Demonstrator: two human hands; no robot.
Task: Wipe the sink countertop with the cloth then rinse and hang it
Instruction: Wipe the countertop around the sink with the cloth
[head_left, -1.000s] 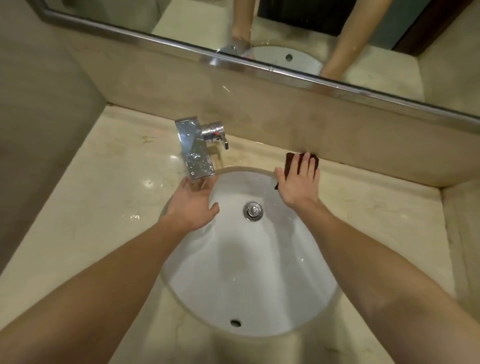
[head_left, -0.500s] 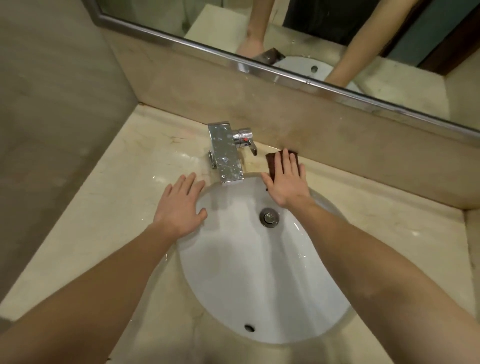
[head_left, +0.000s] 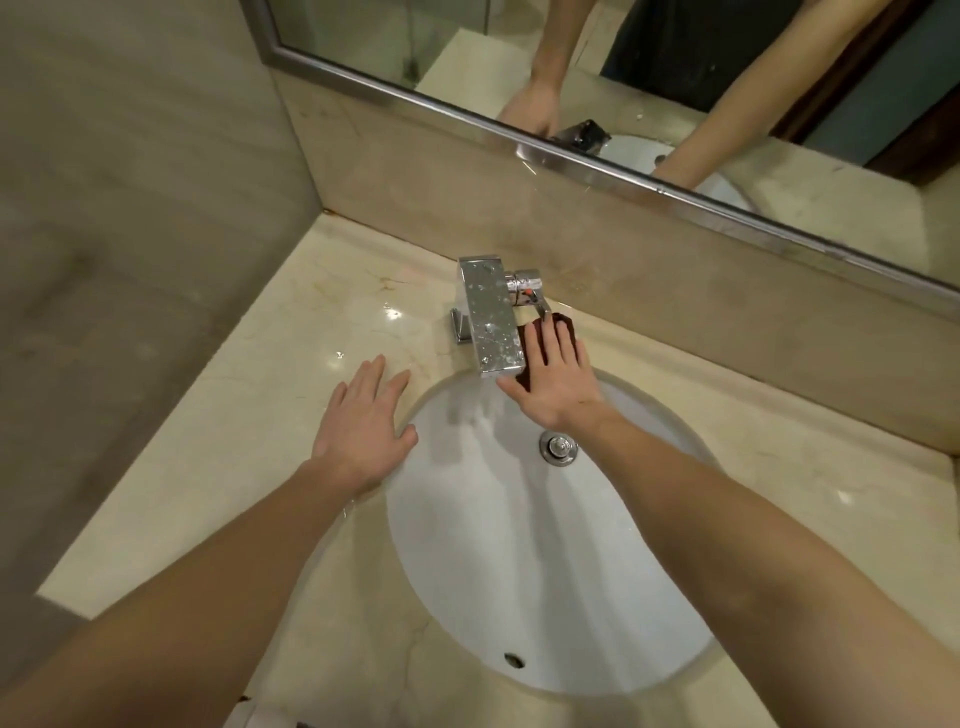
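Beside the chrome tap, a dark reddish-brown cloth (head_left: 563, 326) lies flat on the polished cream marble bench (head_left: 291, 374), pinned under the right hand (head_left: 558, 376), whose fingers are spread and pressing down rather than curled round it. Only the far edge and a strip near the thumb show; the rest is hidden by the palm. The cloth sits on the narrow strip between the rim of the white oval basin (head_left: 519, 597) and the marble backsplash, touching or nearly touching the squared chrome tap (head_left: 491, 317), just below its side lever.

A second ago the cloth was well to the right of the tap; half a second ago it was near it; now it is up against the spout, so the wipe is travelling leftward along the back edge. The left hand (head_left: 363, 426) lies open and flat, holding nothing, on the bench at the basin's left rim, having slid away from the tap as the cloth came on.

By this reading the wiping step is under way, with the tap base as an obstacle to work round and wet glints showing on the bench to the left. Rinsing and hanging are not yet begun. The mirror (head_left: 675, 78) above repeats both arms.
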